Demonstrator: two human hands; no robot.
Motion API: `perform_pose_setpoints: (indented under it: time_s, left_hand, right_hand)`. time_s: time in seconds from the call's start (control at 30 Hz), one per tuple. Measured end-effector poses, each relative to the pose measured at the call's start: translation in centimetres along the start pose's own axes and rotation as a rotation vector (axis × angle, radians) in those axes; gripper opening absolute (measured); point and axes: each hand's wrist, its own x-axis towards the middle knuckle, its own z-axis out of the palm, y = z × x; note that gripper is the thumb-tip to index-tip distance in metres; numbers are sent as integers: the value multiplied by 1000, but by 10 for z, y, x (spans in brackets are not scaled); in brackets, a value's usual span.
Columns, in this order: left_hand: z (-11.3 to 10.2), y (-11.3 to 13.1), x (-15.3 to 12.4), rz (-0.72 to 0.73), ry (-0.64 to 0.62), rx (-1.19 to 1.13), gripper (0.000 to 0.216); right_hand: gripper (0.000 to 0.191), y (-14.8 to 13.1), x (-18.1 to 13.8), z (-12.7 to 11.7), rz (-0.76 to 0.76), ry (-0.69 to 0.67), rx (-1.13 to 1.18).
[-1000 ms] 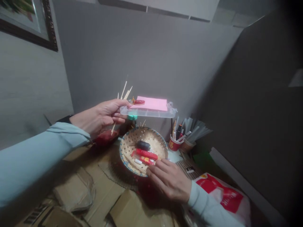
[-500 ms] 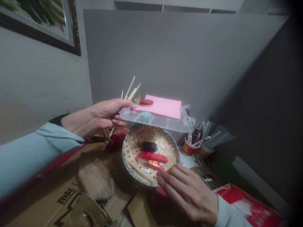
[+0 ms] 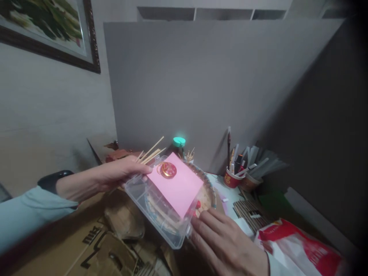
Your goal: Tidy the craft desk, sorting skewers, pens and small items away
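My left hand (image 3: pixel 130 170) grips a clear plastic compartment box (image 3: pixel 138 197), tilted down to the right. A pink sheet of paper (image 3: pixel 175 189) lies on the box, with a round red-and-gold piece (image 3: pixel 168 170) on it. Thin wooden skewers (image 3: pixel 152 154) stick out beyond the same hand; whether it holds them I cannot tell. Under the box is a woven basket (image 3: pixel 211 188), mostly covered, with a bit of something red (image 3: pixel 198 204) showing. My right hand (image 3: pixel 224 239) is at the box's lower right corner, fingers bent together; its fingertips are hidden.
Paper cups (image 3: pixel 231 181) filled with pens and strips stand at the back right. A red and white packet (image 3: pixel 299 245) lies at the right. Cardboard (image 3: pixel 71 234) covers the front left. A glowing teal disc (image 3: pixel 179 141) stands before the grey panel (image 3: pixel 201 84).
My left hand has lowered the box and tipped it toward me, over the basket. The box's corner now meets my right hand, which has moved slightly down. The camera view has shifted.
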Motion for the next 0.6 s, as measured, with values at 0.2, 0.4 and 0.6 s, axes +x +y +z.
perform_pose_setpoints:
  time_s: [0.2,0.4,0.6]
  left_hand:
    - [-6,-22,4,-25,-10,128,30]
    - [-14,-28,8,-4,-5,232,31]
    - [-9,-30,-6,12,38,217,31]
  right_hand:
    - [45,-6,-4,8,2,-1,-13]
    - [42,-12,-3,8,31,-4,-6]
    - [29,-27,0,17,45,-40,67]
